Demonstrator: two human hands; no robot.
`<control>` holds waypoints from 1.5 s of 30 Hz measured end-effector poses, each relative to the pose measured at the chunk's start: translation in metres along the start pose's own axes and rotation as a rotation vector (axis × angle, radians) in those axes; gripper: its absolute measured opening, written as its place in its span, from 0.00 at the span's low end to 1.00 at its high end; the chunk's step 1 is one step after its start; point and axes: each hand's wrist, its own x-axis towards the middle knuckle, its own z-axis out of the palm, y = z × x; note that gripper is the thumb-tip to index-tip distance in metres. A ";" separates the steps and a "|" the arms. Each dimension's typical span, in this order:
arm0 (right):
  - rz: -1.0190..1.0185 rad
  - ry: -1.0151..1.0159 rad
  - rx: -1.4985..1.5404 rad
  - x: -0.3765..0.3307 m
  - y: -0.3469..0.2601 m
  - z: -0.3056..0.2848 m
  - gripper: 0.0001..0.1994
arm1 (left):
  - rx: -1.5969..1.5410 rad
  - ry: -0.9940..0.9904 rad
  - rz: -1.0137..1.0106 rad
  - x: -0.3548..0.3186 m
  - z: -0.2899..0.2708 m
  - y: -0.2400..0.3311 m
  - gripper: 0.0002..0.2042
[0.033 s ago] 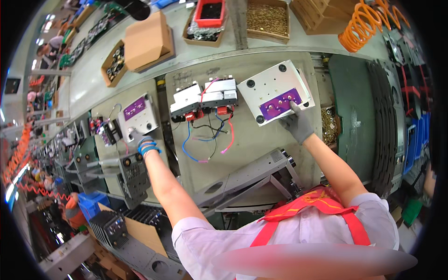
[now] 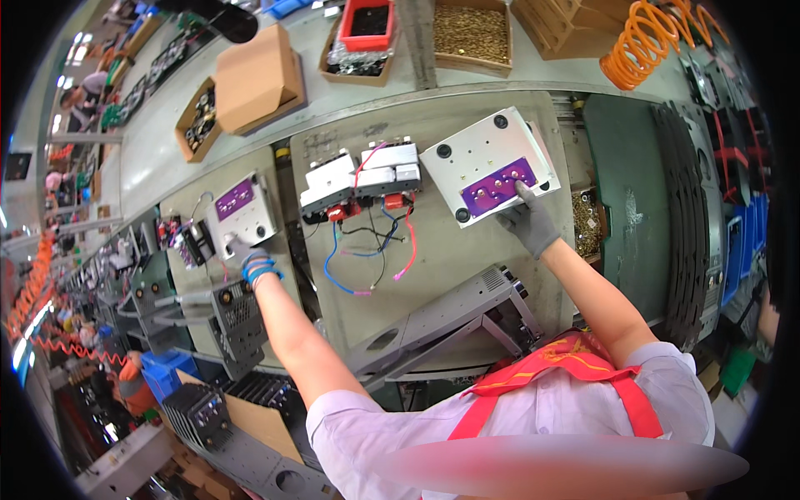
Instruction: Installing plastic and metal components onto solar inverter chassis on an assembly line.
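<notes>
My right hand (image 2: 533,227), in a grey glove, grips the lower right edge of a white metal plate (image 2: 467,171). Its thumb lies on top, over a purple panel (image 2: 500,187) with several brass studs. Black round feet show near the plate's corners. To the left, my gloved left hand (image 2: 243,253), with a blue band at its wrist, is closed on the lower edge of a second white metal plate (image 2: 260,208) that also has a purple panel. Between the plates sit silver-topped electrical modules (image 2: 360,177) with red parts and loose coloured wires (image 2: 382,242).
A grey metal housing (image 2: 433,321) lies slanted across the near bench. Along the far shelf stand an open carton (image 2: 260,79), a red bin (image 2: 367,25) and a box of brass fasteners (image 2: 472,35). An orange coiled hose (image 2: 637,50) hangs at far right. Dark panels (image 2: 685,217) stack on the right.
The whole view has shifted slightly. Both hands keep their places on the two plates.
</notes>
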 end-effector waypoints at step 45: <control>-0.091 -0.431 0.270 -0.448 -0.191 -0.444 0.11 | 0.193 -0.875 -0.260 -0.693 0.402 -0.011 0.13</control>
